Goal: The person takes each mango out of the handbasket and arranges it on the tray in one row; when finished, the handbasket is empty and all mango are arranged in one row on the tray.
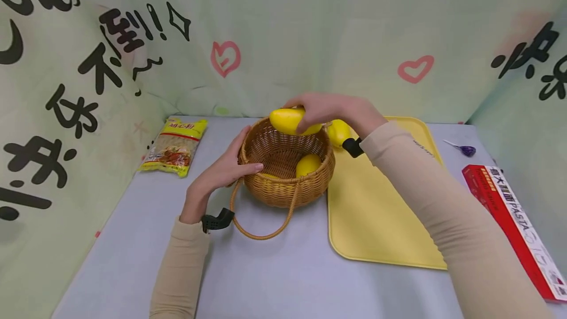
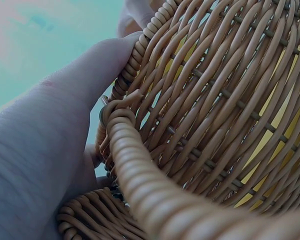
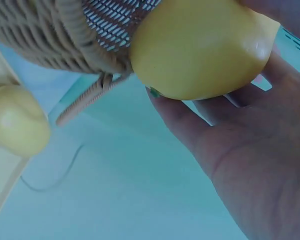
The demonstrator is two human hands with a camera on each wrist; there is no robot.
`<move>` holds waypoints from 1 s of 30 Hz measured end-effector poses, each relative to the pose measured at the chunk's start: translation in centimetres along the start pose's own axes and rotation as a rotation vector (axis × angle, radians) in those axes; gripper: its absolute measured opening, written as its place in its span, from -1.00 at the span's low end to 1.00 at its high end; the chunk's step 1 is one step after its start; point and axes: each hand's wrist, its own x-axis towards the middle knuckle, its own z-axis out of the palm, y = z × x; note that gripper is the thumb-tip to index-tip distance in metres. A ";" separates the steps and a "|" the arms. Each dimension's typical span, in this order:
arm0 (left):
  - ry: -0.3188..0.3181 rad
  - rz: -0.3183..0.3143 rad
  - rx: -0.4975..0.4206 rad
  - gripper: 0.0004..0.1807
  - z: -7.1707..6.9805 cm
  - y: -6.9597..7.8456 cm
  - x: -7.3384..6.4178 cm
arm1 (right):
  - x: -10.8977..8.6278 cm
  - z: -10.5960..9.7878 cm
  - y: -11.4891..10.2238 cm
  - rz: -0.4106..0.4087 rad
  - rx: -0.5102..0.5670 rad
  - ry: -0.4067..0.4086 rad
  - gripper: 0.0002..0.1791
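Left hand (image 1: pixel 223 166) grips basket (image 1: pixel 283 193), right hand (image 1: pixel 327 108) clasps fruit (image 1: pixel 285 121) above it, apparently mid-loading, which calls for lowering, then release.

The basket (image 1: pixel 274 192) is rough wicker (the fruit (image 3: pixel 200 55), smooth).

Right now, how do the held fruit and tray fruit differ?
The right hand grips the held fruit; the tray fruit is untouched. The held fruit is up by the basket; the tray fruit lies on the yellow tray. Both are yellow and smooth-looking.
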 end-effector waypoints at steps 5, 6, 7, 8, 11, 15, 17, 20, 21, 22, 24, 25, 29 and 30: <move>0.001 -0.006 -0.002 0.12 -0.1 -0.1 -0.2 | -0.9 -0.8 0.8 0.004 0.024 0.067 -0.22; 0.001 -0.006 -0.002 0.12 -0.1 -0.1 -0.2 | -1.0 -1.0 1.0 0.005 0.022 0.079 -0.21; 0.003 -0.006 0.000 0.11 -0.1 -0.1 -0.2 | -1.1 -1.0 1.2 0.001 0.015 0.093 -0.21; 0.004 -0.006 0.000 0.11 -0.1 -0.1 -0.3 | -1.2 -1.1 1.5 -0.002 0.003 0.108 -0.22; 0.008 -0.007 0.003 0.11 -0.2 0.0 -0.3 | -1.4 -1.1 2.5 -0.014 -0.030 0.162 -0.24; 0.008 -0.006 0.001 0.10 -0.1 0.0 -0.3 | -2.0 -1.0 4.2 -0.002 -0.051 0.237 -0.28; 0.008 -0.003 0.000 0.10 0.0 0.1 -0.3 | -2.3 -0.9 5.1 0.009 -0.049 0.267 -0.30; 0.005 0.004 -0.001 0.11 0.0 0.1 -0.2 | -2.9 -0.9 6.2 0.016 -0.062 0.306 -0.33; 0.005 0.005 0.000 0.11 0.1 0.1 -0.2 | -3.1 -0.8 6.6 0.016 -0.066 0.317 -0.34; 0.005 0.005 0.000 0.11 0.1 0.1 -0.2 | -3.2 -0.8 7.0 0.021 -0.067 0.326 -0.35; 0.004 0.007 0.000 0.11 0.1 0.1 -0.1 | -3.5 -0.7 7.7 0.035 -0.070 0.342 -0.37; 0.004 0.007 0.001 0.11 0.1 0.1 -0.1 | -3.6 -0.6 8.1 0.046 -0.072 0.349 -0.37; 0.006 0.009 -0.003 0.12 0.1 0.2 -0.2 | -4.0 -0.3 9.6 0.102 -0.054 0.359 -0.34; 0.006 0.008 -0.004 0.12 0.1 0.2 -0.2 | -4.1 -0.1 10.0 0.116 -0.047 0.358 -0.34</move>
